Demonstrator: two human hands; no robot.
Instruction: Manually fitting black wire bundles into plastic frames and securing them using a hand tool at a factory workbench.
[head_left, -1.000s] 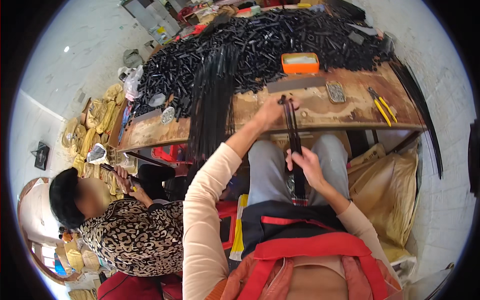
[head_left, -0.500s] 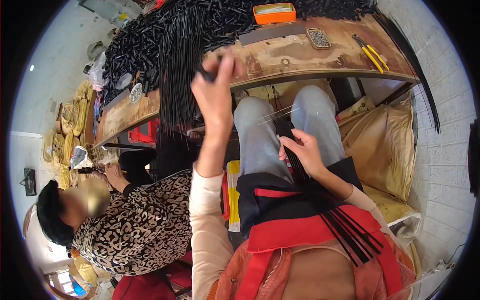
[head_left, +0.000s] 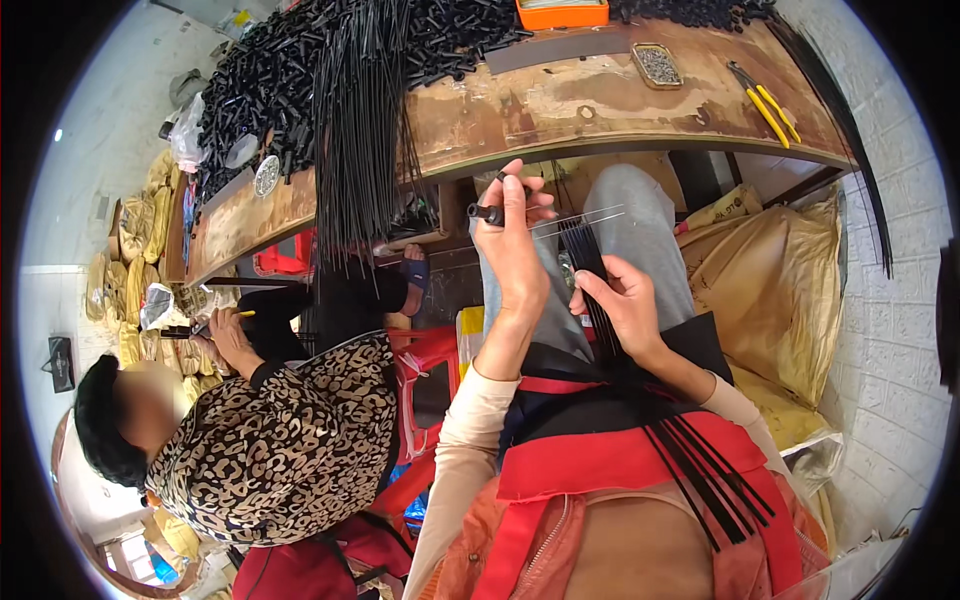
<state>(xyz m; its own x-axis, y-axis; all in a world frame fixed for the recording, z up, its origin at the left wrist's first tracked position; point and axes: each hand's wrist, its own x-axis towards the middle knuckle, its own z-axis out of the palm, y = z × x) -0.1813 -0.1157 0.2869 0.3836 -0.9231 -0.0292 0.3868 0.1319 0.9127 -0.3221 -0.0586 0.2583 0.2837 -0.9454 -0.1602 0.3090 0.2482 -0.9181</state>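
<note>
Above my lap, my left hand (head_left: 513, 235) is closed around a short black plastic tube (head_left: 487, 214), whose open end points left. My right hand (head_left: 622, 298) grips a bundle of thin black strips (head_left: 584, 246) between thumb and fingers. The lower ends of the strips (head_left: 705, 470) fan out over the red and black apron (head_left: 590, 465). Two thin metal rods (head_left: 600, 214) cross the upper part of the bundle, close to the left fingertips. How the rods are fixed to the strips is too small to tell.
Ahead stands a worn wooden table (head_left: 540, 110) with heaped black tubes (head_left: 265, 100), hanging black strips (head_left: 360, 140), an orange box (head_left: 563, 14), a dish of small metal parts (head_left: 657, 65) and yellow-handled pliers (head_left: 770, 108). A co-worker (head_left: 270, 450) sits at left; a large sack (head_left: 770, 290) stands right.
My left hand has come down and right from the table edge to beside the rods, carrying the black tube. My right hand stays on the strips. The view has shifted slightly.
</note>
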